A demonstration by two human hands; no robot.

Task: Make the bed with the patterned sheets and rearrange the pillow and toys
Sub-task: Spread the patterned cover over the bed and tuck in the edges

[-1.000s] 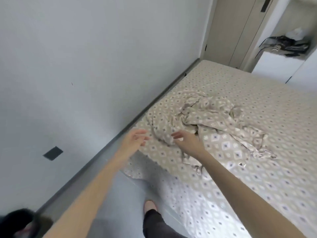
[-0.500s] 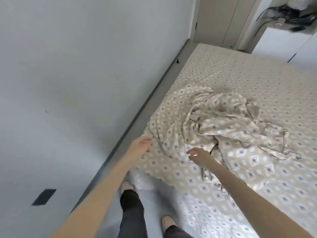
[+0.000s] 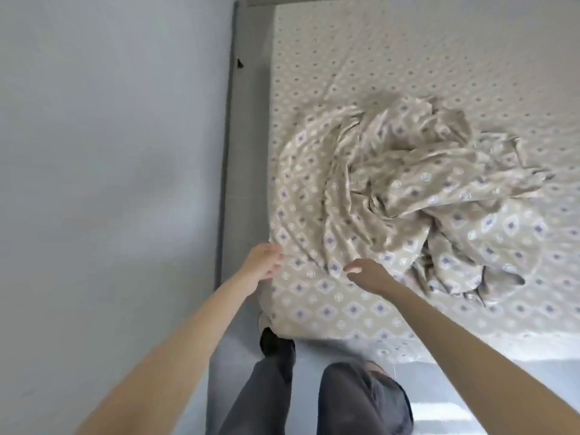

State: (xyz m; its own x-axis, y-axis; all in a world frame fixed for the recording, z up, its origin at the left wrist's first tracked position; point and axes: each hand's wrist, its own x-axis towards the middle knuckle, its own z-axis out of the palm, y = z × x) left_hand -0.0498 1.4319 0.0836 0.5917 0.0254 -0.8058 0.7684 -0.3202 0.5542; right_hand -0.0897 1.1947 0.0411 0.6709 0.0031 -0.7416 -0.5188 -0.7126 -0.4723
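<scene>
We stood at the near corner of the bed (image 3: 408,51), both bare arms stretched out over it. The patterned sheet (image 3: 408,183), beige with pale diamonds and small rings, lay on the mattress in a crumpled heap. Its thickest folds were bunched toward the middle of the bed, and a flatter part spread down to the corner nearest us, draping over the edge there.

Our left hand (image 3: 262,262) was at the left border of that flatter part, just where the cloth met the side of the bed. Its fingers (image 3: 276,257) were half curled and their tips touched the sheet's edge. The blur kept us from telling whether any cloth was caught between them.

Our right hand (image 3: 367,273) was on top of the sheet, near the left one but apart from it, at the foot of a long fold that ran up into the heap. Its fingers were bent downward with the thumb (image 3: 353,270) pointing left. We could not tell whether it pinched the fold or only rested on it.

Below our arms were our legs in dark trousers (image 3: 361,400). A strip of grey floor (image 3: 248,120) lay between the bed and the pale wall (image 3: 110,152).
</scene>
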